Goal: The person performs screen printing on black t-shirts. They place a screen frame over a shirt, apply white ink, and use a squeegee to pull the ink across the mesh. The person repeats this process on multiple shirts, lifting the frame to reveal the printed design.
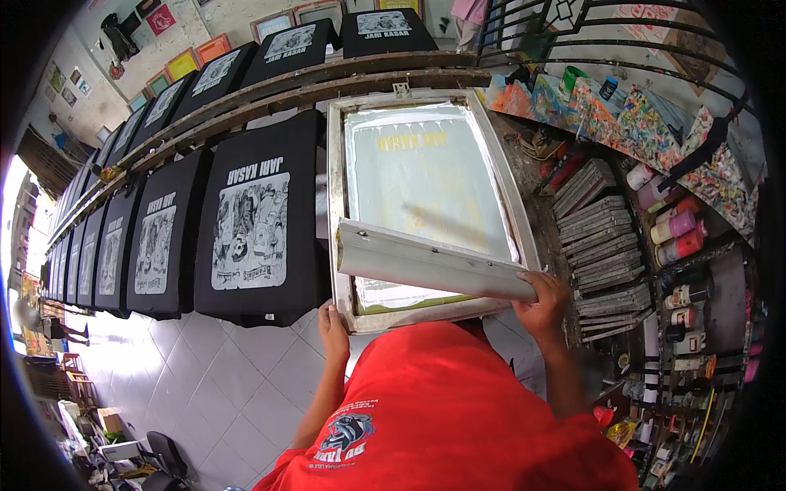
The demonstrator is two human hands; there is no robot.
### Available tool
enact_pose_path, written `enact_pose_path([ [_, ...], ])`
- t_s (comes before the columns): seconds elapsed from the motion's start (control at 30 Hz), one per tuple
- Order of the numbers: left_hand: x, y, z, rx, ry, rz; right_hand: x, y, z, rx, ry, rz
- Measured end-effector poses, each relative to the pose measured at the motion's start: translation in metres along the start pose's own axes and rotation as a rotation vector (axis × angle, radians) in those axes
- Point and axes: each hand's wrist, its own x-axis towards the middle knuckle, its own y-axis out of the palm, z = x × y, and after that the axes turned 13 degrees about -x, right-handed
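In front of me lies a screen printing frame (337, 155) with a white, paint-smeared wooden border. Pale ink coats its mesh (409, 184), and faint yellowish lettering shows through. A long, light-coloured squeegee (434, 260) lies slantwise across the near part of the frame. My right hand (544, 304) is closed around the squeegee's right end, close to the frame's near right corner. At the near left corner, my left hand (332, 329) grips the frame's edge; its fingertips are partly hidden.
Black printed T-shirts (250, 229) lie on boards in a row to the left, with a second row (286, 49) behind a wooden rail (295, 86). Stacked slats (602, 245) and shelves of ink containers (678, 225) stand at right. Metal bars (606, 57) rise at far right.
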Motion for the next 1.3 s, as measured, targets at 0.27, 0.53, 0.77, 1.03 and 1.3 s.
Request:
enact_pose_path([
  [0.27, 0.01, 0.005, 0.025, -0.131, -0.05, -0.166, 0.022, 0.021, -0.017, 0.003, 0.013, 0.043],
  [0.53, 0.002, -0.003, 0.011, 0.206, 0.042, -0.109, 0.049, 0.043, -0.041, 0.062, 0.022, 0.116],
  [0.77, 0.024, 0.07, -0.136, 0.457, 0.775, 0.201, 0.111, 0.053, -0.076, -0.056, -0.122, 0.217],
  [1.03, 0.197, 0.222, -0.225, 1.296, 0.833, 0.748, 0.255, 0.124, -0.094, -0.058, -0.202, 0.302],
  [1.3, 0.361, 0.29, -0.206, 1.239, 0.775, 0.758, 0.371, 0.232, -0.127, -0.082, -0.277, 0.305],
])
